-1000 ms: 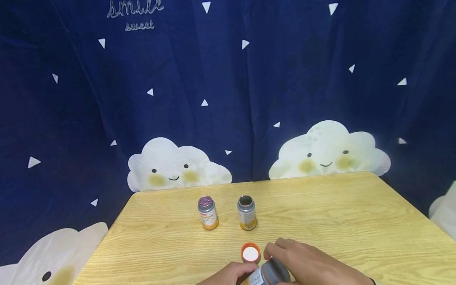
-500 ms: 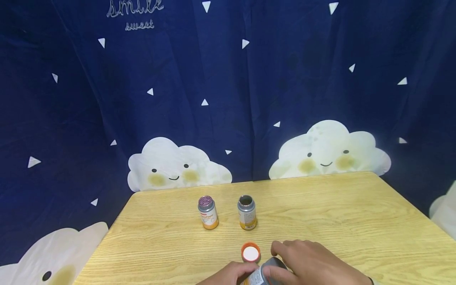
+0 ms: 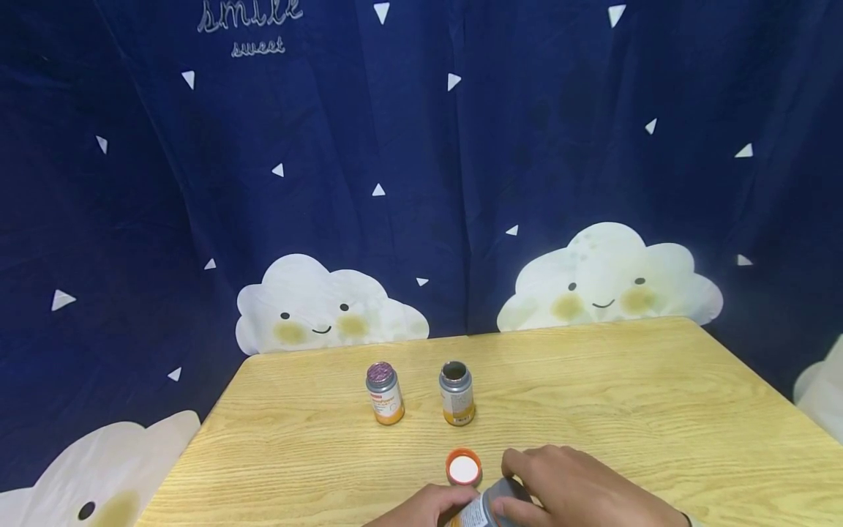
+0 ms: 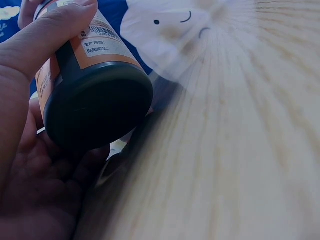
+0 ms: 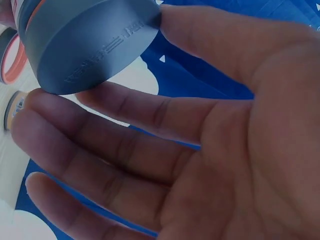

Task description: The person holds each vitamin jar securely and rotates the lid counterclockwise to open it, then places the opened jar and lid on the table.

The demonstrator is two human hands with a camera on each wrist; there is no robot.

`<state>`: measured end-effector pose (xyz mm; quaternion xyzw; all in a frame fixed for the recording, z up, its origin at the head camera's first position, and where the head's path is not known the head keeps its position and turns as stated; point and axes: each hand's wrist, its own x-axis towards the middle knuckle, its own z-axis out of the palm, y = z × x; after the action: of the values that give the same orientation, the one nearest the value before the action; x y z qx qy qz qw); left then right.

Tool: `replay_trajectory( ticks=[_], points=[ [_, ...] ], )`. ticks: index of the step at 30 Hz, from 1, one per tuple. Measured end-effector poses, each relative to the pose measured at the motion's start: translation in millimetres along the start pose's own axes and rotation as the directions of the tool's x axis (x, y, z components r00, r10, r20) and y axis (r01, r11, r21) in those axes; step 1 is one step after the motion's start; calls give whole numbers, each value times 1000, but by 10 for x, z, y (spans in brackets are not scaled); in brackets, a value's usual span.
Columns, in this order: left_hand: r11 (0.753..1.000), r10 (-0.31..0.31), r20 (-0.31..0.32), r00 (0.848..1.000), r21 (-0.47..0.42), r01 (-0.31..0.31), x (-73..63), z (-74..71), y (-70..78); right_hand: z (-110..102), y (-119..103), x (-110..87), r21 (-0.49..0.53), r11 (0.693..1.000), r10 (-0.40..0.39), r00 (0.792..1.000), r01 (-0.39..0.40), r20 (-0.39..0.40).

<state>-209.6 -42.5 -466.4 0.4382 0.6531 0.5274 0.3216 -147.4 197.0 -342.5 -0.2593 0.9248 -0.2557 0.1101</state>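
Low in the head view, my left hand (image 3: 421, 506) grips a tilted pill bottle (image 3: 471, 514) with a white and orange label. The left wrist view shows the thumb across its label and the bottle's dark base (image 4: 100, 107) facing the camera. My right hand (image 3: 579, 484) pinches the bottle's grey cap (image 3: 506, 490) between thumb and fingertips. In the right wrist view the cap's embossed top (image 5: 100, 55) is visible, with the thumb on one side and fingertips along the other. An upturned cap (image 3: 464, 468) with an orange rim and white liner lies just beyond the bottle.
Two uncapped bottles stand upright farther back: one with a purplish seal (image 3: 380, 375) over its mouth, the other with a dark mouth (image 3: 454, 372). The wooden table (image 3: 296, 439) reaches a blue curtain (image 3: 421, 146) printed with clouds.
My right hand has shifted slightly right, and its thumb has come up over the side of the grey cap. The left hand, the standing bottles and the loose cap have not moved.
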Motion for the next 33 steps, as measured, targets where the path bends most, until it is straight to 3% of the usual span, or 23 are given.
replay_trajectory(
  ticks=[9,18,21,25,28,33],
  points=[
    [999,-26,-25,999,33,27,0,-1,-2,-25,-21,-23,-26,985,-171,984,170,-50],
    [997,0,-24,1000,81,2,5,-5,-17,1,13,-41,-81,974,-218,973,212,-75],
    [998,-6,-22,1000,59,7,2,4,-9,6,10,-29,-96,981,-176,981,168,-82],
    [1000,-16,-16,1000,19,16,-2,12,4,7,-2,-4,-48,999,-22,999,20,-38],
    [1000,-17,-14,1000,4,17,-2,12,10,13,-9,2,-37,998,58,998,-58,-6],
    [1000,-16,-12,1000,3,17,-1,10,9,36,5,0,-57,995,84,996,-82,21]
  ],
)
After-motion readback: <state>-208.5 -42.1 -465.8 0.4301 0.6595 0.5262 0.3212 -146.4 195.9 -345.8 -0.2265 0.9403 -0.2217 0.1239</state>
